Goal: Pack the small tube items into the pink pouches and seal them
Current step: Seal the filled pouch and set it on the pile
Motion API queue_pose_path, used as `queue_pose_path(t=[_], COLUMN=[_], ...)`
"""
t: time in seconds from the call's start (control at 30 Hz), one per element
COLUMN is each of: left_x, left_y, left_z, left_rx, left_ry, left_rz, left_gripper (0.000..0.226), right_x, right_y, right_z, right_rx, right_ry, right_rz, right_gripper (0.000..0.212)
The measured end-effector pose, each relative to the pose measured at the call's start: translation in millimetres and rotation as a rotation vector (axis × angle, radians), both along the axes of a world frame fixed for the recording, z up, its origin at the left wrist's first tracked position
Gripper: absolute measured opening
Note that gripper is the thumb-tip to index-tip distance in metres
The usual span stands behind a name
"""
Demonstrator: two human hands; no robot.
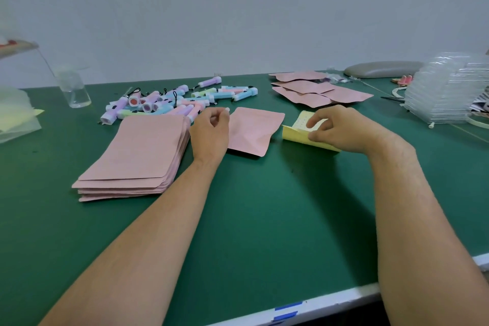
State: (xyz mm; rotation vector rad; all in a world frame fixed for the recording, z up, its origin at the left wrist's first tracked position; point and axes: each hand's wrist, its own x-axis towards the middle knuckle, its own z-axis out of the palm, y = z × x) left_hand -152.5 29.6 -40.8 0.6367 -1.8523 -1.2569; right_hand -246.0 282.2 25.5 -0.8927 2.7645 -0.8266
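Observation:
A filled pink pouch lies on the green table between my hands. My left hand sits at the pouch's left edge, its fingers curled and pinching a tiny white sticker at the fingertips. My right hand grips a curled yellow sticker sheet just right of the pouch. A stack of flat empty pink pouches lies to the left. Behind it is a heap of pastel tube items with black cords. Several filled pouches lie at the back right.
A clear glass jar stands at the back left beside plastic packaging. A grey pad, a stack of clear plastic trays and scissors lie at the far right. The table's white front edge runs along the bottom right.

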Motion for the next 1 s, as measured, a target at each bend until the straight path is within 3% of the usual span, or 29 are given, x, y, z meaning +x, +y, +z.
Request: queue_pose_path(t=[0.2,0.27,0.33,0.37,0.43,0.5,0.57,0.67,1.0], left_x=[-2,-2,-1,0,2,3,5,10,14], left_y=[-2,-1,0,2,7,13,19,27,34], left_z=[-4,-4,-4,-3,0,2,2,5,9], left_rx=[-0.043,-0.070,-0.125,-0.163,-0.263,-0.419,-0.605,-0.806,-1.016], left_ry=[-0.022,-0.044,-0.055,-0.049,-0.020,-0.007,-0.038,-0.049,0.001], left_rz=[-0.024,-0.045,-0.057,-0.058,-0.065,-0.074,-0.078,-0.098,-0.046], left_gripper=[0.012,0.012,0.012,0.011,0.011,0.014,0.017,0.016,0.014], right_x=[5,6,10,14,22,30,34,31,26], right_y=[7,2,-13,-23,-43,-59,-66,-66,-63], right_z=[9,7,1,-1,-8,-15,-20,-21,-22], right_rx=[0.274,0.328,0.142,-0.031,-0.345,-0.499,-0.588,-0.703,-0.792], right_ry=[-0.059,0.004,0.131,0.145,-0.001,-0.234,-0.446,-0.616,-0.727], right_rz=[-0.050,-0.068,-0.062,-0.055,-0.049,-0.053,-0.046,-0.021,0.052], right_gripper=[0.038,0.034,0.012,0.012,0.021,0.025,0.036,0.037,0.017])
